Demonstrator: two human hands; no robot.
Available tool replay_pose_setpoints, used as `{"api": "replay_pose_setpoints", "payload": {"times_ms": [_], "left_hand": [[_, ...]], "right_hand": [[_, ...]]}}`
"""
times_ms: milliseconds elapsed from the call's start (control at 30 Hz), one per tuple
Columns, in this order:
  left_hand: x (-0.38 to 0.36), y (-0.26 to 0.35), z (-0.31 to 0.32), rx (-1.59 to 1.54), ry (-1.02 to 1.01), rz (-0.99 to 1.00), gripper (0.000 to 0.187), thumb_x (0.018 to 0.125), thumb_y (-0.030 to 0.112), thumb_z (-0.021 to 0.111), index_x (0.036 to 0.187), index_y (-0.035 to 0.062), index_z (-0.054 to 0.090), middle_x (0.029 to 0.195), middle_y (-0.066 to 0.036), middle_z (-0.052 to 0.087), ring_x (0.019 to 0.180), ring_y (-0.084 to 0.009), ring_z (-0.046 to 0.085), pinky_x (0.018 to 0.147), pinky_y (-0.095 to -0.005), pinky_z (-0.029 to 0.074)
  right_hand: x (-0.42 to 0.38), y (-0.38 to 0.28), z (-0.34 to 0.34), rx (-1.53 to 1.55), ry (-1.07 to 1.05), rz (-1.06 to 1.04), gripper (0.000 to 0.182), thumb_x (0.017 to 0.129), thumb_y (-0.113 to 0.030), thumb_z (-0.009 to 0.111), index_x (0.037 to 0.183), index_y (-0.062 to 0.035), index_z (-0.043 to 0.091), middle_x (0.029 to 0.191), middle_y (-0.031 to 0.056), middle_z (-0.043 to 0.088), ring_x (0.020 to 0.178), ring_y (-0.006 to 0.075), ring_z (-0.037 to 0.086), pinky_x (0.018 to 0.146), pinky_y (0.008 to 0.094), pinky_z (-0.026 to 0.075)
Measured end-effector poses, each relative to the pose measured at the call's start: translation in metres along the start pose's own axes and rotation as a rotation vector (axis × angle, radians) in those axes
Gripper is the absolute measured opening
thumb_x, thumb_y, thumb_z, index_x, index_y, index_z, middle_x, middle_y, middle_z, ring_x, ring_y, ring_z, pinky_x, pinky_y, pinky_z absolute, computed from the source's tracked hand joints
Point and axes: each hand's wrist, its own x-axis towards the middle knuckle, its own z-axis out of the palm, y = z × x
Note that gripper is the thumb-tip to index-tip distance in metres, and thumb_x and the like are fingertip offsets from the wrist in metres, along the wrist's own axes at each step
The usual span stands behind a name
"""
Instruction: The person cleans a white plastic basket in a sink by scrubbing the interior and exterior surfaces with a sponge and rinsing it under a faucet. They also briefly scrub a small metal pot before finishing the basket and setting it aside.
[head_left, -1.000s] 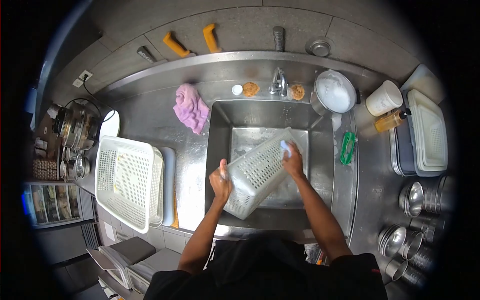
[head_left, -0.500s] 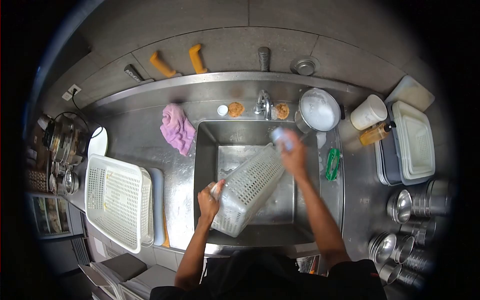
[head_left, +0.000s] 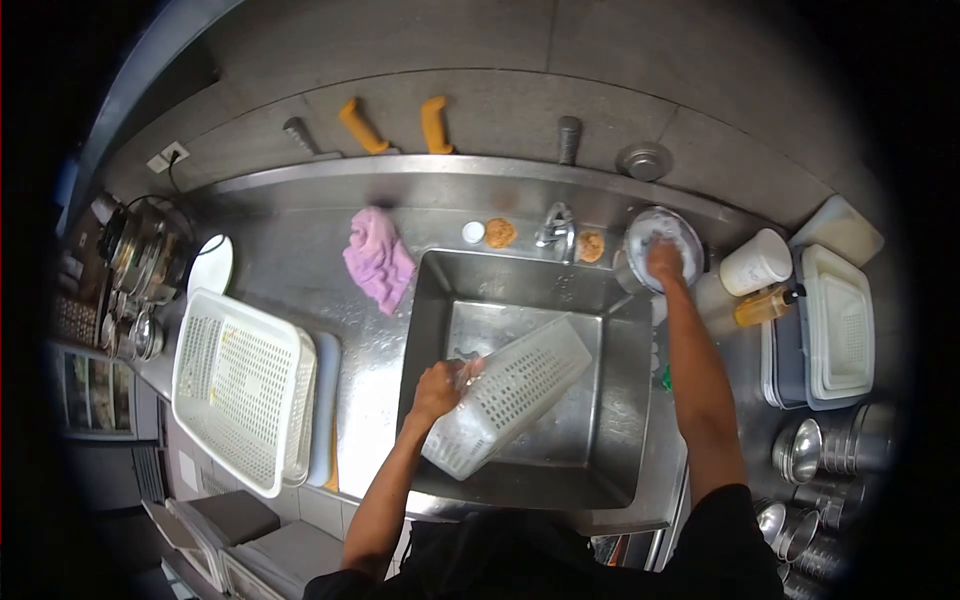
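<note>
A white perforated basket (head_left: pixel 520 390) stands tilted in the steel sink (head_left: pixel 615 480). Its left side edge is gripped by my left hand (head_left: pixel 437 390). My right hand (head_left: pixel 664 260) reaches into a round pot (head_left: pixel 640 222) of foamy liquid right of the tap (head_left: pixel 557 228); its fingers are partly sunk in the foam, and whatever they hold is hidden. Part of a green object (head_left: pixel 667 377) shows beside my right forearm.
White baskets (head_left: pixel 240 390) are stacked at the left, near a pink cloth (head_left: pixel 377 258). Two brown scrubbers (head_left: pixel 499 233) flank the tap. On the right are a white tub (head_left: pixel 755 262), an amber bottle (head_left: pixel 768 306), stacked trays (head_left: pixel 840 320) and steel bowls (head_left: pixel 800 450).
My right hand has moved from the basket's upper end, where it held a bluish-white item, right and up into the pot. My left hand still holds the basket. The whole view has shifted slightly.
</note>
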Motion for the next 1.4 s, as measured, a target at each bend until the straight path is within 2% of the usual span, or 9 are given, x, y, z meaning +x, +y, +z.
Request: {"api": "replay_pose_setpoints", "payload": {"times_ms": [100, 167, 300, 400, 567, 800, 1100, 1267, 1400], "left_hand": [[0.007, 0.011, -0.007, -0.175, -0.084, -0.135, 0.075, 0.097, 0.063, 0.033, 0.084, -0.0003, 0.071, 0.086, -0.027, 0.067, 0.087, -0.0468, 0.064, 0.082, -0.0488, 0.049], [0.018, 0.010, 0.006, -0.234, -0.017, -0.090, 0.076, 0.098, 0.063, 0.031, 0.086, -0.0005, 0.072, 0.087, -0.027, 0.067, 0.088, -0.0460, 0.064, 0.083, -0.0486, 0.048], [0.026, 0.039, 0.008, -0.280, 0.038, -0.098, 0.072, 0.101, 0.056, 0.029, 0.094, -0.0005, 0.073, 0.089, -0.028, 0.068, 0.092, -0.0451, 0.064, 0.088, -0.0477, 0.047], [0.028, 0.040, 0.020, -0.212, 0.133, -0.059, 0.069, 0.102, 0.051, 0.030, 0.091, -0.0026, 0.072, 0.087, -0.031, 0.066, 0.092, -0.0471, 0.063, 0.087, -0.0495, 0.047], [0.010, 0.025, 0.028, -0.059, 0.112, -0.044, 0.069, 0.103, 0.046, 0.033, 0.077, -0.0080, 0.067, 0.078, -0.036, 0.061, 0.083, -0.0524, 0.061, 0.080, -0.0557, 0.048], [0.013, 0.005, 0.031, -0.052, 0.183, 0.015, 0.069, 0.102, 0.043, 0.039, 0.064, -0.0094, 0.061, 0.067, -0.035, 0.057, 0.070, -0.0511, 0.061, 0.068, -0.0561, 0.048], [-0.012, 0.009, 0.027, -0.010, 0.251, 0.173, 0.059, 0.101, 0.034, 0.048, 0.060, -0.0068, 0.060, 0.061, -0.030, 0.056, 0.060, -0.0480, 0.060, 0.057, -0.0528, 0.048], [-0.003, -0.026, 0.028, 0.003, 0.352, 0.161, 0.057, 0.100, 0.032, 0.051, 0.059, -0.0062, 0.061, 0.062, -0.029, 0.057, 0.059, -0.0462, 0.060, 0.056, -0.0528, 0.047], [-0.011, -0.038, 0.019, 0.003, 0.316, 0.129, 0.055, 0.100, 0.033, 0.052, 0.063, -0.0068, 0.062, 0.058, -0.028, 0.055, 0.054, -0.0432, 0.061, 0.049, -0.0478, 0.042]], "right_hand": [[-0.091, -0.059, -0.107, 0.221, 0.111, -0.007, 0.043, 0.082, -0.018, 0.061, 0.124, -0.0059, 0.058, 0.116, 0.0214, 0.062, 0.111, 0.0381, 0.058, 0.095, 0.0461, 0.046], [-0.144, -0.086, -0.121, 0.542, 0.592, -0.233, 0.039, 0.076, -0.012, 0.066, 0.114, -0.0052, 0.061, 0.105, 0.0189, 0.063, 0.100, 0.0373, 0.059, 0.090, 0.0463, 0.046], [-0.289, -0.170, -0.086, 1.005, 0.213, -0.409, 0.038, 0.069, -0.002, 0.072, 0.105, -0.0057, 0.061, 0.104, 0.0158, 0.062, 0.102, 0.0351, 0.059, 0.091, 0.0434, 0.047], [-0.364, -0.225, -0.077, 0.926, 0.243, -0.700, 0.033, 0.071, 0.001, 0.070, 0.103, -0.0050, 0.064, 0.109, 0.0156, 0.063, 0.108, 0.0354, 0.058, 0.098, 0.0413, 0.045], [-0.286, -0.183, -0.016, 1.036, 0.040, -0.301, 0.026, 0.069, 0.004, 0.067, 0.095, -0.0017, 0.069, 0.100, 0.0182, 0.067, 0.098, 0.0349, 0.062, 0.087, 0.0406, 0.050], [-0.349, -0.229, -0.034, 1.008, 0.138, -0.582, 0.030, 0.065, 0.004, 0.070, 0.094, -0.0065, 0.071, 0.105, 0.0127, 0.067, 0.100, 0.0329, 0.061, 0.096, 0.0401, 0.046], [-0.259, -0.156, 0.078, 0.773, 0.078, -0.142, 0.031, 0.078, -0.005, 0.065, 0.107, -0.0147, 0.071, 0.111, 0.0146, 0.065, 0.107, 0.0361, 0.059, 0.096, 0.0466, 0.046], [-0.361, -0.212, -0.014, 1.009, 0.127, -0.513, 0.036, 0.074, -0.002, 0.068, 0.109, -0.0138, 0.072, 0.116, 0.0103, 0.064, 0.109, 0.0323, 0.057, 0.096, 0.0417, 0.044], [-0.400, -0.223, -0.020, 1.027, 0.125, -0.504, 0.030, 0.082, -0.009, 0.071, 0.112, -0.0057, 0.070, 0.123, 0.0091, 0.062, 0.113, 0.0301, 0.055, 0.097, 0.0402, 0.042]]}}
